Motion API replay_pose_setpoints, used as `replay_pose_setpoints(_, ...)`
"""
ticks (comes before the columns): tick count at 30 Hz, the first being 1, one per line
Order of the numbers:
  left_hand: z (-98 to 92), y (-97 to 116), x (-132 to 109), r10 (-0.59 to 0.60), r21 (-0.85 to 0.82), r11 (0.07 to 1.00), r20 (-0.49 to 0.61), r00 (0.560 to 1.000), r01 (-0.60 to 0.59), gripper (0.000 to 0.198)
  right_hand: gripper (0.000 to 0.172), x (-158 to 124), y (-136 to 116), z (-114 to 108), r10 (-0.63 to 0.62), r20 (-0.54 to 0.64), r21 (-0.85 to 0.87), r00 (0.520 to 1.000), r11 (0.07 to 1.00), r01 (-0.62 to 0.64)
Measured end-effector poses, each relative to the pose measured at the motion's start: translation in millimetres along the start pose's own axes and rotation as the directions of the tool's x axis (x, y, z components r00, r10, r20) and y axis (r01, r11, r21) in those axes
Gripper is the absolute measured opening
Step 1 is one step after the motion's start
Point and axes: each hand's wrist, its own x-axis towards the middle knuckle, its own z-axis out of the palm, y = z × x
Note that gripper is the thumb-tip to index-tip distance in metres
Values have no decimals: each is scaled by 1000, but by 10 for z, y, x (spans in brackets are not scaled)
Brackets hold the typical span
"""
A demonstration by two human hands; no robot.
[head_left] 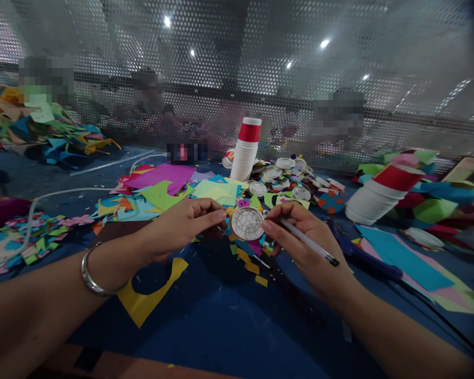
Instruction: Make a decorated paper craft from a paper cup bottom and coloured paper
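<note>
A small paper-craft turtle (246, 223) is held between my two hands, its round white shell drawn with dark crossing lines and a purple tab with small marks at the top. My left hand (199, 221) is closed, pinching the left edge with thumb and finger. On the right edge, my right hand (300, 231) grips with its thumb and fingertips. A clear pen (310, 242) with a dark end lies across that same hand, held between the fingers. Dark-handled scissors (278, 276) lie on the table just below the turtle, near yellow paper scraps (253, 267).
Paper-cup stacks stand behind (245, 152) and lean at right (383, 195). A blue glue gun (363, 255) with a black cord lies beside blue paper sheets (406, 258). Coloured scraps (158, 195) and round white cup pieces (284, 181) cover the table's back, before a perforated metal screen (221, 63).
</note>
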Motion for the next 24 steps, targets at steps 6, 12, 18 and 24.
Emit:
replay_pose_setpoints(6,29,16,-23,-151,-236,956,126,981,177,30,26,9,35,-14,-48,-67,9,997,999,49)
replay_pose_setpoints(12,84,8,-11,-132,-189,971,102,986,149,32,26,-3,10,5,-72,-101,8,992,997,73)
replay_pose_setpoints(18,-53,-14,27,-3,-165,986,-130,992,-19,9,25,-11,3,-11,-102,-129,-22,986,995,100)
replay_pose_setpoints(24,-22,29,-3,-47,-276,961,-122,991,12,7,25,-10,17,-12,-106,-131,-21,986,994,105)
